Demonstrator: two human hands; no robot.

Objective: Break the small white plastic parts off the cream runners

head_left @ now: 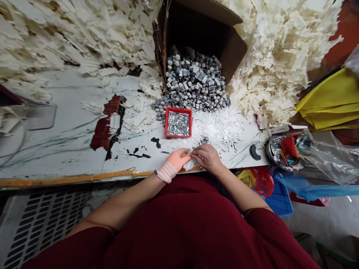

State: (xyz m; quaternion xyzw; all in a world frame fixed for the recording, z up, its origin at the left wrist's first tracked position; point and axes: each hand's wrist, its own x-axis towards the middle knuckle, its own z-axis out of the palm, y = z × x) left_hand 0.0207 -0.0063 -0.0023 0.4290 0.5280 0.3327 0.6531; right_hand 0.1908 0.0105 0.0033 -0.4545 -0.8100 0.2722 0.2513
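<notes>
Near the front edge of the table, my left hand (pixel 174 163), in an orange and white striped glove, pinches a white plastic piece (pixel 189 165). My right hand (pixel 208 158), bare, meets it there with bent fingers closed at the same piece. The fingers hide part of the piece. Just beyond my hands stands a red tray (pixel 192 123) full of small shiny metal pins (pixel 178 124). Small white plastic bits (pixel 217 127) are scattered to the right of the tray.
Behind the tray, a cardboard box (pixel 234 48) lies open with many small grey-and-white motor-like parts (pixel 196 78) spilling out. Heaps of cream plastic pieces (pixel 269 56) flank it. A metal bowl (pixel 270 153) of mixed small items and a black curved piece (pixel 254 152) are at the right.
</notes>
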